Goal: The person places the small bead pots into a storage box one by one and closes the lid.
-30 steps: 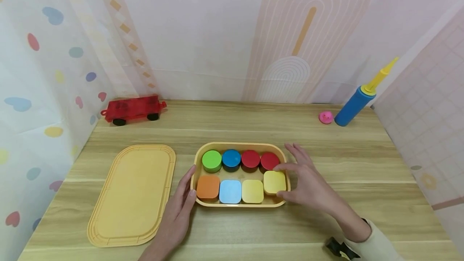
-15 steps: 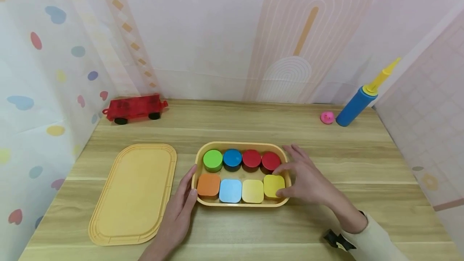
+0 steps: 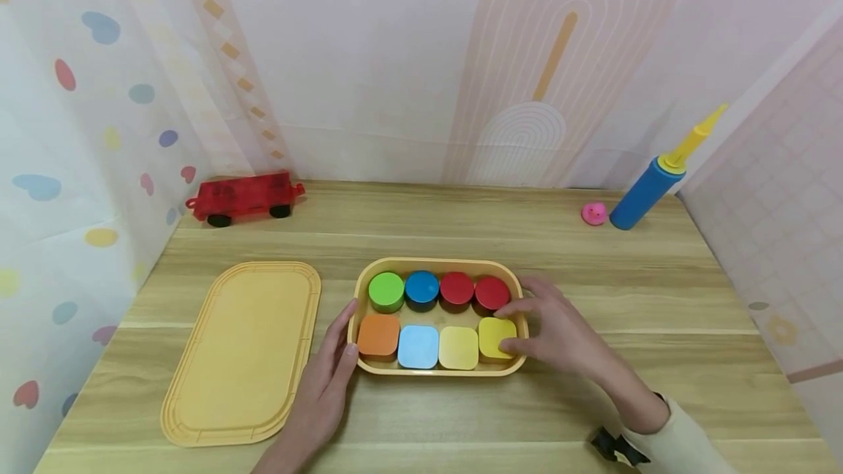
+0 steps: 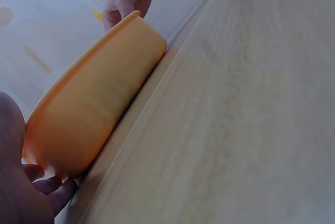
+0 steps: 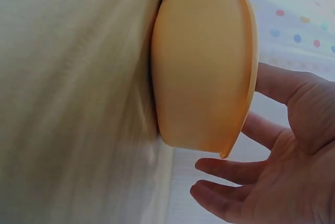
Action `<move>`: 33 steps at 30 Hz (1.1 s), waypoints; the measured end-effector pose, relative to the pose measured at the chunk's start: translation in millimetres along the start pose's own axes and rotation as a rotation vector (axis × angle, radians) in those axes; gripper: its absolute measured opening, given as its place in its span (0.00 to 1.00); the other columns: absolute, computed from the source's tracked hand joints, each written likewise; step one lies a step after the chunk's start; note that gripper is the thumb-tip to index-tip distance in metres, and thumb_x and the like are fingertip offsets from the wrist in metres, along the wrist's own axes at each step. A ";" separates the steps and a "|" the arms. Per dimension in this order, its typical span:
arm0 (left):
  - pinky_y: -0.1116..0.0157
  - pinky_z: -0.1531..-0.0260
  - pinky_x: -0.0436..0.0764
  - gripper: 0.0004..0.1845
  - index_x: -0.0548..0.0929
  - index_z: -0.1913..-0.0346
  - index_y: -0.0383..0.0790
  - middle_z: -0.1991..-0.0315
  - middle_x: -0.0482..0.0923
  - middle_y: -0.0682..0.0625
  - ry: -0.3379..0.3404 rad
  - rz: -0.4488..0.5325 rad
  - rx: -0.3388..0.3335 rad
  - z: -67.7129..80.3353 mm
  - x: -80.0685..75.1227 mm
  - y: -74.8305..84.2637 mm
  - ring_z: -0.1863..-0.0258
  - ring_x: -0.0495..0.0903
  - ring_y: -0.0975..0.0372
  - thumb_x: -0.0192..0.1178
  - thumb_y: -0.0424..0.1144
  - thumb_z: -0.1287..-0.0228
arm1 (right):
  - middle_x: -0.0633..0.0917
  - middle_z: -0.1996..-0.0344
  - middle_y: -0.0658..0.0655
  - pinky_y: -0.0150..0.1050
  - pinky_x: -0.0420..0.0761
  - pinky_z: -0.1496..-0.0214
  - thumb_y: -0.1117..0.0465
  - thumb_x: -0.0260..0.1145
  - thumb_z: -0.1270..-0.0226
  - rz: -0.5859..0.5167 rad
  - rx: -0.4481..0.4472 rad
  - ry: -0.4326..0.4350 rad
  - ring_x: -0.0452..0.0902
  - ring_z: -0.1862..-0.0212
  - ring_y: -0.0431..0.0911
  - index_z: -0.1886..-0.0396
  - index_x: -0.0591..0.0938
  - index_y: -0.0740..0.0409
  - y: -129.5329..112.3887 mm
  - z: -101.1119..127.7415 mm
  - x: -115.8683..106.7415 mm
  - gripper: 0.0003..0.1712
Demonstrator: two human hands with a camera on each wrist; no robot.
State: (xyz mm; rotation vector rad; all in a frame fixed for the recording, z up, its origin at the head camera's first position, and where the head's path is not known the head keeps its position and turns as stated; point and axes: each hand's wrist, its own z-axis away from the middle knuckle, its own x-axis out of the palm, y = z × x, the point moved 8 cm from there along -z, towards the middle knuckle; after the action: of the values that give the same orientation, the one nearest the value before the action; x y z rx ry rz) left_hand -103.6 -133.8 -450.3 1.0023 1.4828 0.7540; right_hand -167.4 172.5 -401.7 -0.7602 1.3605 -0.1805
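Note:
In the head view, a yellow oblong box [image 3: 421, 371] stands on the table. Its back row has round blocks: a green one [image 3: 386, 290], a blue one [image 3: 421, 288] and two red ones [image 3: 456, 290]. In front sit square blocks: an orange one [image 3: 378, 336], a light blue one [image 3: 418, 347], a pale yellow one [image 3: 458, 347] and a brighter yellow one [image 3: 495, 335]. My right hand [image 3: 560, 328] pinches this last block between thumb and forefinger; its other fingers [image 5: 227, 170] stay outside the box. My left hand [image 3: 323, 379] holds the box's left end.
A flat yellow lid [image 3: 240, 353] lies left of the box. Farther back are a red toy wagon [image 3: 244, 197] at left, a pink toy duck [image 3: 594, 213] and a blue pump [image 3: 647, 193] at right. A black strap piece [image 3: 619, 448] is by the right sleeve.
The bright yellow block has gone down a little into the box's front right corner, the right thumb and forefinger going with it. The right hand's outer fingers have lowered. The left hand stays put.

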 end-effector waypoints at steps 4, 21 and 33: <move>0.84 0.31 0.54 0.28 0.57 0.19 0.57 0.20 0.57 0.55 0.001 -0.010 -0.015 -0.5 -0.2 -0.9 0.22 0.57 0.57 0.43 0.41 0.16 | 0.76 0.33 0.63 0.68 0.70 0.31 0.55 0.84 0.48 -0.023 -0.005 0.052 0.66 0.30 0.63 0.55 0.91 0.46 0.5 5.7 -0.5 0.19; 0.86 0.31 0.53 0.27 0.60 0.20 0.60 0.23 0.62 0.59 0.045 -0.092 -0.022 -0.1 -8.9 2.3 0.24 0.61 0.61 0.45 0.42 0.16 | 0.81 0.41 0.54 0.50 0.84 0.40 0.51 0.76 0.35 -0.217 0.097 0.034 0.80 0.43 0.48 0.20 0.62 0.53 14.0 35.6 7.1 0.49; 0.76 0.43 0.79 0.23 0.73 0.27 0.46 0.34 0.78 0.45 0.218 0.104 -0.022 4.7 -57.9 4.9 0.41 0.81 0.69 0.45 0.31 0.18 | 0.82 0.51 0.49 0.38 0.85 0.44 0.53 0.73 0.32 -0.292 0.085 0.035 0.79 0.51 0.41 0.20 0.63 0.51 17.7 47.5 14.9 0.45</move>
State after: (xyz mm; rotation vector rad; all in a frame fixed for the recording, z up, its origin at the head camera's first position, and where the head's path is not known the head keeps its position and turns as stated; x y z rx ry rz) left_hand -98.2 -184.1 -421.4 1.0110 1.6138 0.9773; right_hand -125.4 196.1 -423.4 -0.8849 1.2618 -0.4808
